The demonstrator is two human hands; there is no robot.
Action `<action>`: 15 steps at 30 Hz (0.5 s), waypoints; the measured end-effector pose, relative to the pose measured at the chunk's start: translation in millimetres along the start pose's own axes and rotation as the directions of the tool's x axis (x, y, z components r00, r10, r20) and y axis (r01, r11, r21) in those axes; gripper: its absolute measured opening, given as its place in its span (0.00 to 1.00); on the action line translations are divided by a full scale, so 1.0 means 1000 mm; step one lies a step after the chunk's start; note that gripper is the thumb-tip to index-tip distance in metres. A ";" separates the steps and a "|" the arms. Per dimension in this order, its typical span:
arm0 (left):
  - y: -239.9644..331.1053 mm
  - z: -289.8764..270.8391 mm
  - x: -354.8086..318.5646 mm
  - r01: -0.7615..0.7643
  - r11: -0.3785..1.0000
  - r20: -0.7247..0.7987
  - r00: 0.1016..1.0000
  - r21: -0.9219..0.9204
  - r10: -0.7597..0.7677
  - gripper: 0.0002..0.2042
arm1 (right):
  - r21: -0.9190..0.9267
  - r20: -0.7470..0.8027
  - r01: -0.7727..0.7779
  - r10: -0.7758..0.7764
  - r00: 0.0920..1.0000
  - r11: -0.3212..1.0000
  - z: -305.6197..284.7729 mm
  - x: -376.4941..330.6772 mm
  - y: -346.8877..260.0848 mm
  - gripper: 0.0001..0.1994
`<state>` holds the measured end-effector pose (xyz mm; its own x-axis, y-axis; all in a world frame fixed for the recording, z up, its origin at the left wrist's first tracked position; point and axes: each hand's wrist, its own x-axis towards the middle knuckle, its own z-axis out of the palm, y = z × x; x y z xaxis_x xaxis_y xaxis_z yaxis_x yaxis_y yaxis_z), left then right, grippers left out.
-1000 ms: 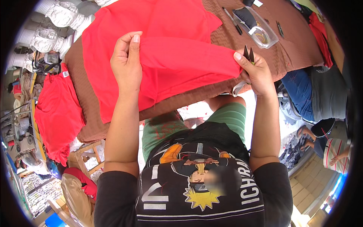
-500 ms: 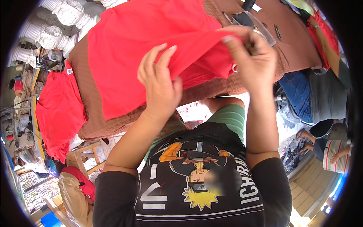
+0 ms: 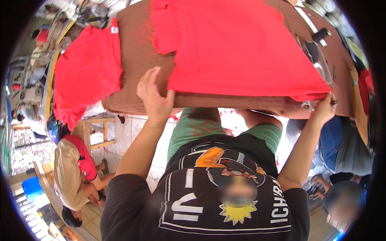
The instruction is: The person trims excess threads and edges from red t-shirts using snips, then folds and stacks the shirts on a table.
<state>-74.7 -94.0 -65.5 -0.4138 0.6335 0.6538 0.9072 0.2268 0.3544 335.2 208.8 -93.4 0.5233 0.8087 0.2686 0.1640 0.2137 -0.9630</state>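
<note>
A red shirt (image 3: pixel 237 52) lies spread over the brown cloth-covered table, its near edge along the table's front. My right hand (image 3: pixel 323 109) pinches the near right corner of this shirt. A small dark tip shows by those fingers, and a small greyish-white thing (image 3: pixel 308 105) hangs just beside them; I cannot make out either. At the near left corner, my left hand (image 3: pixel 155 98) has its fingers apart, the thumb close to the shirt's edge.
Another red garment (image 3: pixel 90 70) drapes over the table's left end. A clear plastic box (image 3: pixel 321 64) and a black cylinder (image 3: pixel 321 34) lie on the brown table cover (image 3: pixel 134 52) at right. A person's arm (image 3: pixel 360 108) reaches in at far right. A wooden stool (image 3: pixel 98 130) stands at left.
The raised fold of red fabric has come down flat on the table. My hands have moved apart and lower, the right one out to the shirt's right corner. The view has shifted.
</note>
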 end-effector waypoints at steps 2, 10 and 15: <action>-0.003 0.000 -0.003 0.013 0.999 0.025 1.000 -0.035 -0.012 0.27 | 0.088 0.022 -0.035 0.033 0.999 0.996 0.008 -0.010 -0.012 0.11; -0.009 0.002 0.004 -0.149 0.926 0.256 0.935 -0.348 0.247 0.10 | 0.179 0.158 -0.034 0.006 0.987 0.983 0.016 -0.028 -0.047 0.11; -0.007 -0.003 0.013 0.521 0.542 0.376 0.853 -0.659 -0.362 0.11 | 0.071 0.074 0.023 -0.028 0.997 0.997 0.020 -0.029 -0.077 0.14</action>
<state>-86.4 -89.5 -58.1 -0.6530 0.7362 0.1777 0.2262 -0.0343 0.9735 290.4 180.1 -27.4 0.4552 0.8408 0.2931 0.1158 0.2704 -0.9558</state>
